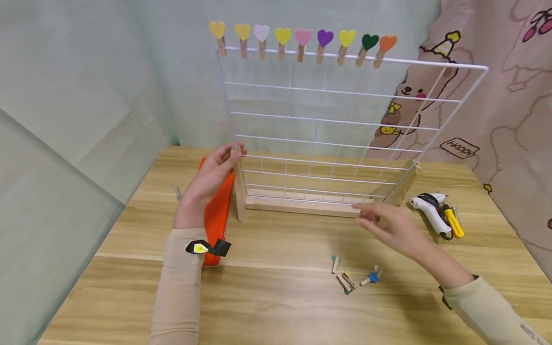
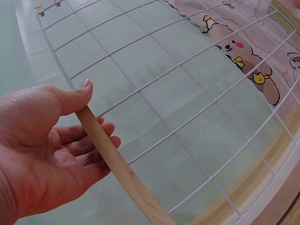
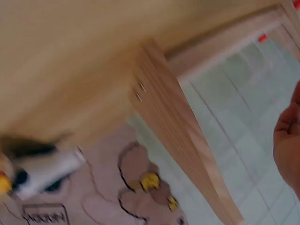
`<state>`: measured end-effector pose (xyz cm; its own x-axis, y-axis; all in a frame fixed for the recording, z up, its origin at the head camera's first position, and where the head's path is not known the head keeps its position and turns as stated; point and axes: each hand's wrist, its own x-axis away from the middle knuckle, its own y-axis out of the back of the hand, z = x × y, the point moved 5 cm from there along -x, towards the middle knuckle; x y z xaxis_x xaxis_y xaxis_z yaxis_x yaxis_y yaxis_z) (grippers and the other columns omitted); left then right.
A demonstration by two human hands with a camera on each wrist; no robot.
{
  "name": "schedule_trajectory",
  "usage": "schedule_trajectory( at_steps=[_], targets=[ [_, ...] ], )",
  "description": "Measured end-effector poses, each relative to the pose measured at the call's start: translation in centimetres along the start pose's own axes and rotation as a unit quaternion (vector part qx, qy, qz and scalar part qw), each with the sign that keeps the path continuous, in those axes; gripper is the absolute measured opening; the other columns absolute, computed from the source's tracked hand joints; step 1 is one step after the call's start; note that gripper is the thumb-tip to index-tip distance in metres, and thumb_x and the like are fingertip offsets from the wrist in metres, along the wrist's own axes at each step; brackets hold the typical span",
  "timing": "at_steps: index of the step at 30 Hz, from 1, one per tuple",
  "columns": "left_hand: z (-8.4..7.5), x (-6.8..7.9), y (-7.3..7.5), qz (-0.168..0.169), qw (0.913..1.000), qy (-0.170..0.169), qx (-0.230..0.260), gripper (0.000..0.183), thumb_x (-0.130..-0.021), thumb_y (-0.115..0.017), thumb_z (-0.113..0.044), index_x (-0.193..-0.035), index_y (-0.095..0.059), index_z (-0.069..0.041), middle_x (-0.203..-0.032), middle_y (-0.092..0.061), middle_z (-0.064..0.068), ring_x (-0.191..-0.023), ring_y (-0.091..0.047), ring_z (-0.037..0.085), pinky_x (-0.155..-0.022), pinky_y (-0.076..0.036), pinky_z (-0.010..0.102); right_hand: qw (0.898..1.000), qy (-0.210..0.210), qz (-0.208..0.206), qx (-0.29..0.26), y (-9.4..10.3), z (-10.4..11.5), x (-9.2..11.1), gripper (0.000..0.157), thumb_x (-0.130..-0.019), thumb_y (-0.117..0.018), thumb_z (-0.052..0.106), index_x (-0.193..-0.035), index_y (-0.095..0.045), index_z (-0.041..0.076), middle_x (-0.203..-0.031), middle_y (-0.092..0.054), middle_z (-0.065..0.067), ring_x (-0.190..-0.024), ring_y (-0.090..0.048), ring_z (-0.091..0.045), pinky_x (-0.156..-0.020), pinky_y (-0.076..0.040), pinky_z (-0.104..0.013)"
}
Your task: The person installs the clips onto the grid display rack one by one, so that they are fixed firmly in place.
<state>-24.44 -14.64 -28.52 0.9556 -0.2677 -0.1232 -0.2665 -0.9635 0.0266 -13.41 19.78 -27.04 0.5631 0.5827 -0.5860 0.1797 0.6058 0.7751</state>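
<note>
A white wire grid [image 1: 340, 120] stands upright in a wooden frame, with several heart-topped mini clothespins [image 1: 304, 43] clipped in a row along its top rail. My left hand [image 1: 211, 175] grips the upper end of the frame's left wooden post [image 2: 117, 164], thumb on the near side and fingers behind. Before the right part of the wooden base bar [image 1: 297, 203] hovers my right hand [image 1: 394, 227], fingers loosely bent and nothing seen in them. It shows at the edge of the right wrist view. Several loose heart clothespins [image 1: 345, 282] lie on the table below it.
An orange case [image 1: 220, 215] lies beside the left post, under my left forearm. Right of the frame are a white glue gun [image 1: 431, 213] with a black cord and a yellow-handled tool [image 1: 454, 223]. A small grey piece [image 1: 178, 193] lies far left. Curtains hang behind the table.
</note>
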Motion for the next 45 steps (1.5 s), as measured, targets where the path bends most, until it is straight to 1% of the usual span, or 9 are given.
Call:
schedule_trajectory(
  at_steps=[4,9,18,23,27,31,38,41,45],
  targets=[
    [-0.1,0.0,-0.2,0.001,1.0,0.001,0.003,0.052,-0.083,-0.053,-0.037,-0.128,-0.04,-0.016,-0.128,-0.043,0.002,-0.12,-0.036,0.014,-0.104,-0.023,0.034,0.996,-0.011,0.09,-0.014,-3.2,0.0,3.3,0.036,-0.068,-0.07,0.0,-0.102,-0.061,0.009,-0.086,-0.061,0.004,-0.072,-0.055,-0.004,-0.058,-0.046,-0.017],
    [-0.2,0.1,-0.3,0.003,1.0,0.004,0.006,0.052,-0.083,-0.053,-0.037,-0.128,-0.04,-0.016,-0.128,-0.043,0.002,-0.12,-0.036,0.013,-0.104,-0.022,0.034,0.987,0.014,0.151,-0.045,-4.9,0.4,5.2,0.032,-0.071,-0.067,-0.001,-0.1,-0.062,0.011,-0.096,-0.06,0.005,-0.085,-0.057,-0.007,-0.072,-0.047,-0.017],
    [-0.3,0.2,-0.1,-0.004,0.9999,0.007,0.007,0.051,-0.083,-0.053,-0.036,-0.128,-0.04,-0.016,-0.127,-0.043,0.002,-0.12,-0.037,0.013,-0.104,-0.023,0.034,0.977,0.063,0.199,-0.041,-7.3,0.5,5.1,0.033,-0.076,-0.064,0.005,-0.107,-0.06,0.014,-0.108,-0.056,-0.002,-0.097,-0.055,-0.017,-0.079,-0.048,-0.031],
    [-0.2,0.2,0.0,-0.005,0.9999,0.006,0.007,0.052,-0.083,-0.053,-0.036,-0.129,-0.039,-0.015,-0.128,-0.043,0.002,-0.121,-0.036,0.014,-0.104,-0.023,0.034,0.968,0.064,0.234,-0.059,-8.5,0.4,4.6,0.023,-0.076,-0.066,0.011,-0.098,-0.064,0.017,-0.105,-0.056,-0.003,-0.093,-0.056,-0.014,-0.077,-0.047,-0.02],
    [-0.1,0.2,0.0,-0.002,1.0,0.001,0.005,0.05,-0.083,-0.053,-0.036,-0.128,-0.04,-0.017,-0.128,-0.044,0.002,-0.121,-0.035,0.014,-0.105,-0.022,0.034,0.966,0.072,0.236,-0.073,-8.9,0.4,4.3,0.015,-0.073,-0.068,0.011,-0.088,-0.066,0.014,-0.098,-0.056,-0.003,-0.087,-0.057,-0.011,-0.075,-0.044,-0.01],
    [0.0,0.2,0.0,-0.004,1.0,0.001,0.002,0.049,-0.083,-0.053,-0.037,-0.127,-0.041,-0.018,-0.127,-0.044,0.001,-0.12,-0.036,0.013,-0.104,-0.023,0.034,0.967,0.076,0.232,-0.075,-8.7,0.4,4.3,0.012,-0.075,-0.067,0.011,-0.087,-0.064,0.013,-0.092,-0.057,0.003,-0.083,-0.056,-0.006,-0.073,-0.044,-0.009],
    [0.0,0.2,0.0,-0.005,1.0,-0.001,0.001,0.052,-0.082,-0.053,-0.038,-0.128,-0.04,-0.017,-0.127,-0.044,0.001,-0.121,-0.036,0.015,-0.104,-0.023,0.034,0.972,0.023,0.228,-0.052,-7.4,0.4,4.3,0.01,-0.084,-0.057,0.013,-0.093,-0.061,0.013,-0.09,-0.058,0.009,-0.078,-0.054,0.0,-0.066,-0.045,-0.012],
    [-0.1,0.2,-0.1,-0.005,1.0,-0.001,0.0,0.052,-0.083,-0.053,-0.038,-0.128,-0.04,-0.016,-0.127,-0.044,0.001,-0.12,-0.036,0.013,-0.104,-0.023,0.034,0.976,0.002,0.209,-0.064,-6.3,0.4,3.8,0.012,-0.085,-0.055,0.009,-0.096,-0.06,0.009,-0.087,-0.059,0.005,-0.075,-0.055,-0.001,-0.061,-0.044,-0.009],
    [-0.2,0.3,-0.1,-0.004,1.0,0.0,-0.003,0.052,-0.082,-0.053,-0.039,-0.128,-0.04,-0.017,-0.127,-0.044,0.001,-0.12,-0.036,0.013,-0.104,-0.022,0.034,0.986,0.03,0.147,-0.075,-4.0,0.8,2.3,0.02,-0.081,-0.056,-0.002,-0.1,-0.06,0.001,-0.085,-0.059,-0.001,-0.072,-0.058,-0.005,-0.061,-0.044,-0.008]
  ],
)
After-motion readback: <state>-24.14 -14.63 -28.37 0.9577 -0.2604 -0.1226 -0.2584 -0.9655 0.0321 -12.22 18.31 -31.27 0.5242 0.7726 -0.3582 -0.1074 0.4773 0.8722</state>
